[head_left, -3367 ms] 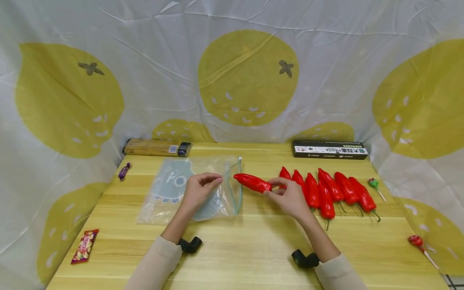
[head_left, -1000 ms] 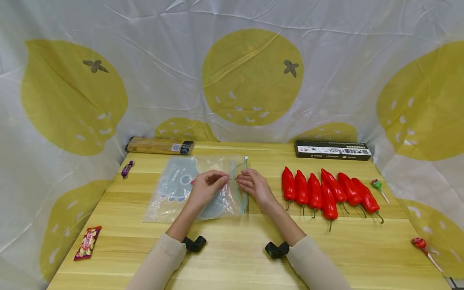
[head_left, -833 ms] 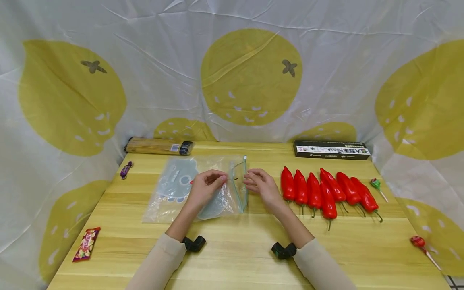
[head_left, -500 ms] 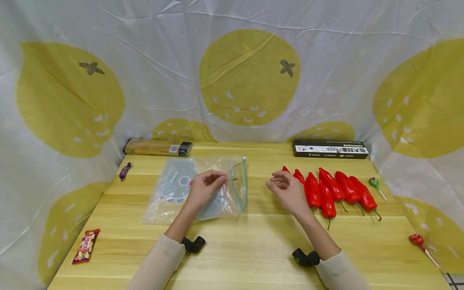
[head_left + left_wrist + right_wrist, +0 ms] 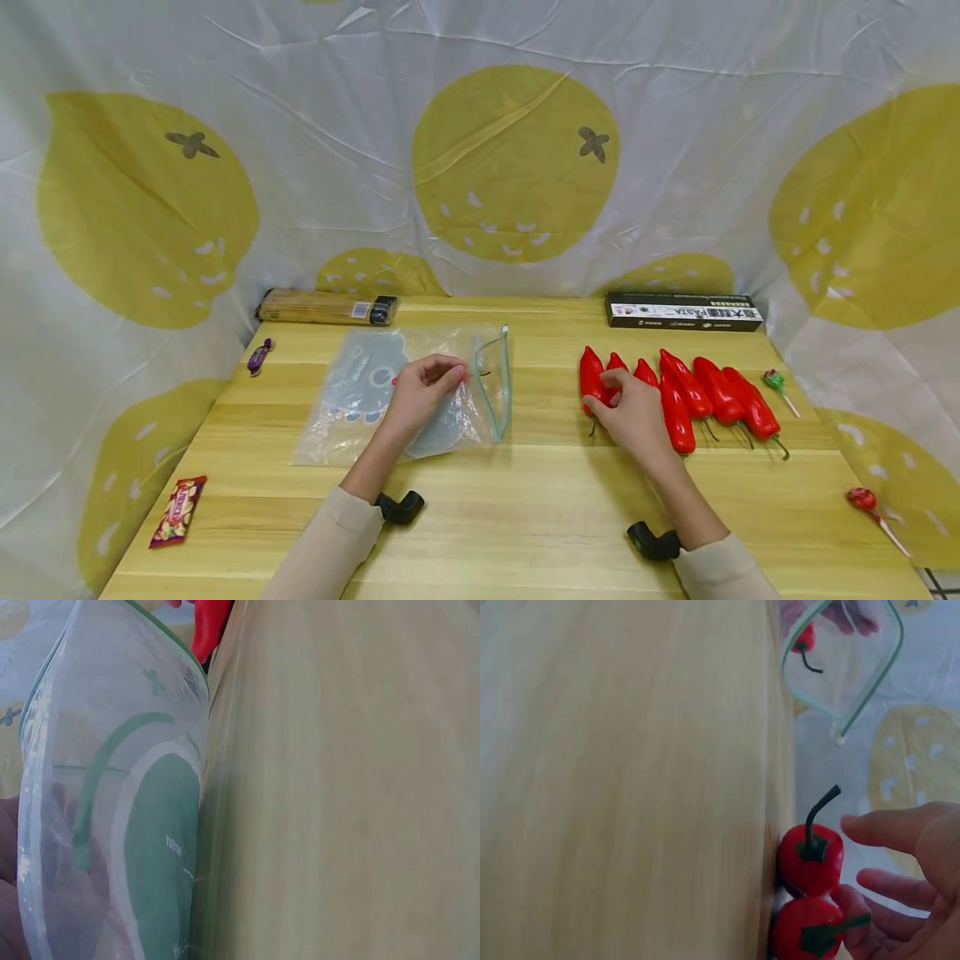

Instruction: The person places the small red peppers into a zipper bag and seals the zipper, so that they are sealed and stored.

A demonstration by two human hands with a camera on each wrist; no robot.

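Note:
A clear zip bag with a blue-grey cartoon print lies with its mouth open to the right. My left hand pinches the upper film near that mouth, lifting it. Inside the bag is a red pepper, mostly hidden behind the left hand in the head view; its dark stem pokes toward the mouth. My right hand reaches over the left end of a row of several red peppers. Its thumb and fingers spread beside the leftmost pepper, fingertips right at the gap to the neighbouring pepper.
A packet of brown sticks lies at the back left, a black pasta box at the back right. Wrapped sweets and a red snack packet lie on the left; two lollipops lie along the right edge.
My right hand carried a red pepper into the bag, let go of it and moved back right to the row. My left hand stays at the bag.

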